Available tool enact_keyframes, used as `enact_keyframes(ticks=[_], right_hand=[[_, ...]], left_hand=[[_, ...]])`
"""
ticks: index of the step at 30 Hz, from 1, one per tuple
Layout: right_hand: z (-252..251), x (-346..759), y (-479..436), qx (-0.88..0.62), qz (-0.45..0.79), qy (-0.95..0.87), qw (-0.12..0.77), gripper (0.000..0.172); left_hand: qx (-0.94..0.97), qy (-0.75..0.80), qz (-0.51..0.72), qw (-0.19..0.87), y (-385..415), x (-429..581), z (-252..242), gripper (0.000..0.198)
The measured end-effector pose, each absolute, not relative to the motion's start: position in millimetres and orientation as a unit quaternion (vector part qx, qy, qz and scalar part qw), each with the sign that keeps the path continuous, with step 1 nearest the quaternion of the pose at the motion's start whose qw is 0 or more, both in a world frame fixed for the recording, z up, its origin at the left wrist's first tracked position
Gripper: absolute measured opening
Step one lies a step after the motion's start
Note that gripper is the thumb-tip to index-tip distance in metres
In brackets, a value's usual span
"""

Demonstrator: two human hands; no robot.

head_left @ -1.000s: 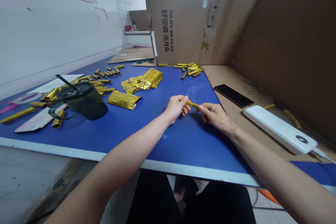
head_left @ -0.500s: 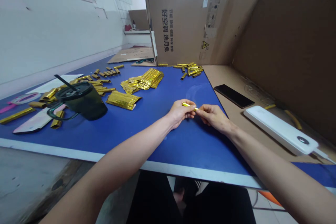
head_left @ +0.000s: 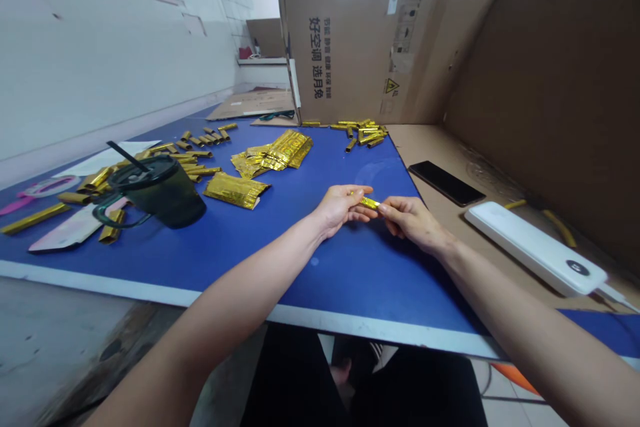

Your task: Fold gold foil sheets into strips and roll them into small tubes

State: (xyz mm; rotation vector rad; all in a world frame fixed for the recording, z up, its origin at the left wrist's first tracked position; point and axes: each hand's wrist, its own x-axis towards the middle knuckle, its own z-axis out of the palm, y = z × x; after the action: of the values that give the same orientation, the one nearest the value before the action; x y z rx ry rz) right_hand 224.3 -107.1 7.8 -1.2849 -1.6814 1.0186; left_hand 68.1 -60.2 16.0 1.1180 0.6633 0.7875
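A small gold foil tube (head_left: 370, 202) is between my hands above the blue tabletop (head_left: 320, 280). My right hand (head_left: 409, 221) pinches its right end between thumb and fingers. The other end rests in my left hand (head_left: 345, 208), its thumb over the tube and its fingers loosely extended beneath. Nearest on the left lies a flat gold foil packet (head_left: 236, 190), with a stack of similar foil pieces (head_left: 286, 150) behind it. Short gold tubes (head_left: 369, 133) are heaped at the back edge by the carton.
A dark lidded mug with a straw (head_left: 167, 190) stands at left, among more gold tubes (head_left: 193, 160) and a tape roll (head_left: 59, 185). On the right, a black phone (head_left: 447, 182) and white power bank (head_left: 535, 247) lie on cardboard. A large carton (head_left: 360, 33) rises behind.
The fingers of my left hand have loosened and straightened, showing more of the tube. My right hand, still pinching the tube's end, has shifted slightly right.
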Motion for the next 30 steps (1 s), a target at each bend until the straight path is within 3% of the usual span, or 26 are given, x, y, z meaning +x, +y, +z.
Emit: enact_keyframes(ticks=[5,11,19,24,30], right_hand=[[7,226,-106,-0.518,0.365,-0.673,0.381,0.031],[10,224,-109,-0.564,0.172,-0.718,0.37,0.029],[5,228,-103,-0.572,0.308,-0.67,0.36,0.033],[9,225,-107,-0.557,0.274,-0.687,0.379,0.033],[8,225,-108,-0.54,0.297,-0.714,0.333,0.035]], left_hand=[[0.522,0.308,0.35,0.714,-58,67,16,0.021],[0.572,0.354,0.335,0.66,-49,65,10,0.018],[0.595,0.327,0.38,0.628,-56,70,8,0.01],[0.608,0.305,0.342,0.648,-57,71,4,0.003],[0.626,0.31,0.321,0.64,-62,74,5,0.004]])
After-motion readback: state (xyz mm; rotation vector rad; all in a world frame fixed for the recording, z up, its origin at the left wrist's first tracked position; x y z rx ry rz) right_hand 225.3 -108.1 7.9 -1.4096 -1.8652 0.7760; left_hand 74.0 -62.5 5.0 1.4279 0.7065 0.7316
